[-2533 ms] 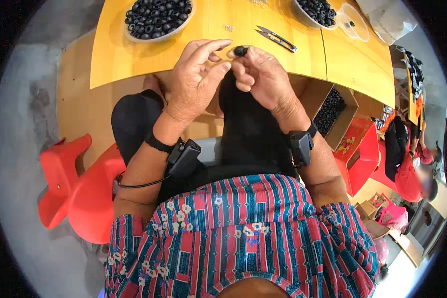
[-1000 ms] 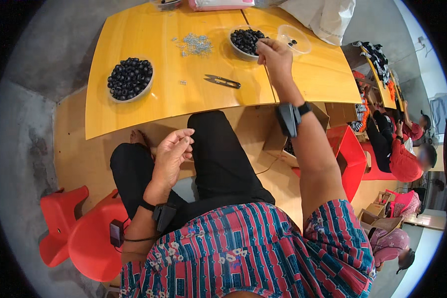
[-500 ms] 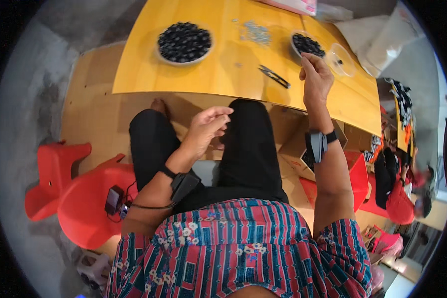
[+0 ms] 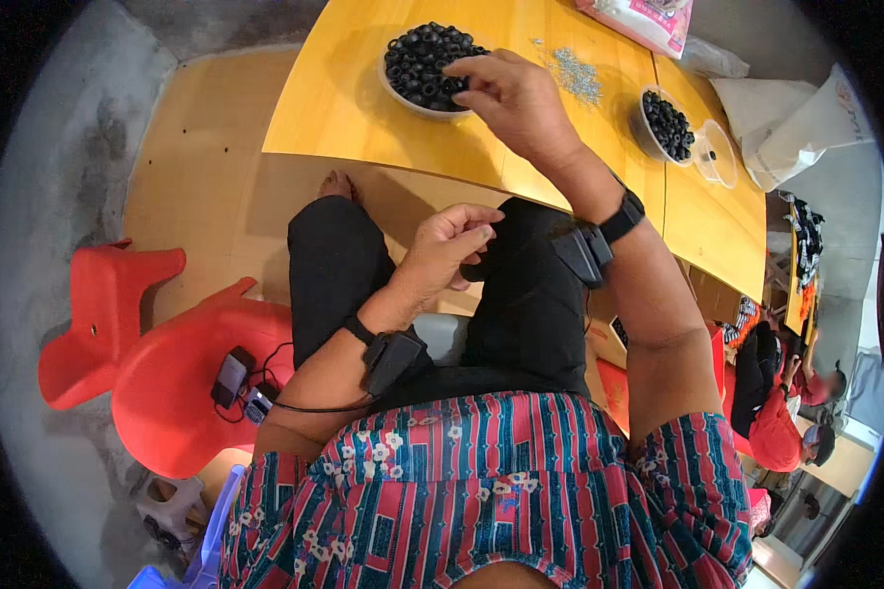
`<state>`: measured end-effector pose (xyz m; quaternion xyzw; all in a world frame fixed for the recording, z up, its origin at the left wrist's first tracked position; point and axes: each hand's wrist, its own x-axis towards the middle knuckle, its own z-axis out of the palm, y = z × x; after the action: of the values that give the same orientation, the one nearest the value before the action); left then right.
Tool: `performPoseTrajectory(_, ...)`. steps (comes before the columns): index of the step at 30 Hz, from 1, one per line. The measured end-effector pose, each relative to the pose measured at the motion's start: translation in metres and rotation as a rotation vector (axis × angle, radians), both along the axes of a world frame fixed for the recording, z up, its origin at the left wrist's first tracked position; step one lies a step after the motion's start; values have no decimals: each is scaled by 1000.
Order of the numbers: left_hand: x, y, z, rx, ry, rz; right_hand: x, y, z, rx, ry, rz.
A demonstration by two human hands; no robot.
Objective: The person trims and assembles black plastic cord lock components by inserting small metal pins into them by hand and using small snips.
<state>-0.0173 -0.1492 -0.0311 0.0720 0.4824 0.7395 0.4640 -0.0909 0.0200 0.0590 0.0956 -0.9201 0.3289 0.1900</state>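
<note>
A round bowl (image 4: 395, 94) heaped with small black ring-shaped pieces (image 4: 424, 61) stands on the yellow table. My right hand (image 4: 521, 103) reaches over its right side, thumb and forefinger apart at the pieces; nothing shows held between them. My left hand (image 4: 449, 245) hovers above my lap, just off the table's near edge. Its thumb and fingertips are pinched together, and anything in them is too small or hidden to make out. A second bowl (image 4: 644, 137) of similar black pieces stands farther right, beside a clear round lid (image 4: 719, 167) with one black piece on it.
Small silvery pieces (image 4: 575, 77) lie scattered on the yellow table (image 4: 363, 133) between the bowls. A pink-and-white package (image 4: 648, 25) and a white sack (image 4: 786, 123) are at the back right. Red chairs (image 4: 201, 383) stand at my left. Other people (image 4: 781, 432) sit far right.
My right hand has moved left from the right-hand bowl to the left-hand one, its fingers parting. My left hand keeps its pinch. The black snips on the table are now covered by my right arm.
</note>
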Motion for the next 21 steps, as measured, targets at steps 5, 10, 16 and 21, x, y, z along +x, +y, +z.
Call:
performPoseTrajectory(5, 1, -1, 5, 1, 0, -5, -19, -11, -6, 378, -12, -12)
performPoseTrajectory(10, 1, -1, 7, 36, 46, 7, -23, -16, -7, 379, -70, -7)
performPoseTrajectory(16, 1, 1, 2, 16, 18, 30, -29, -19, -10, 399, -62, -7)
performPoseTrajectory(21, 1, 3, 1, 12, 32, 35, -24, -11, -18, 235, 99, 47)
